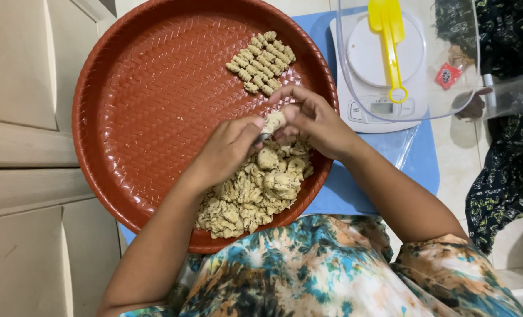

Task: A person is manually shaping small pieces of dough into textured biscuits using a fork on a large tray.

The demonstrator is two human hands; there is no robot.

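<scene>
Right at the middle of the frame, a small lump of pale dough [273, 121] is pinched between both hands, just above the near half of the round reddish-brown woven-pattern tray [132, 117]. The left hand [229, 149] comes in from seven o'clock, its fingers curled close together, thumb and forefinger tips closed narrowly on the lower side of the lump. The right hand [314, 120] comes in from four o'clock, fingers bent and drawn in, their tips gripping the lump's upper side (the exact contact is partly hidden by the knuckles).

Directly beneath the hands, toward six o'clock, a loose heap of crumbly dough pieces [252, 194] lies on the tray, reaching its near rim. At twelve o'clock from the lump, well apart from the heap, a tidy block of small ridged dough rolls [262, 61] lies in slanted rows on the tray floor.

At two o'clock, off the tray, a white kitchen scale [367, 82] stands on a blue mat [426, 158], with a clear plastic bowl [461, 70] over it and a yellow plastic spatula [389, 41] lying inside. Dark patterned cloth [508, 176] hangs at three o'clock; beige cabinet fronts [20, 147] fill nine o'clock.
</scene>
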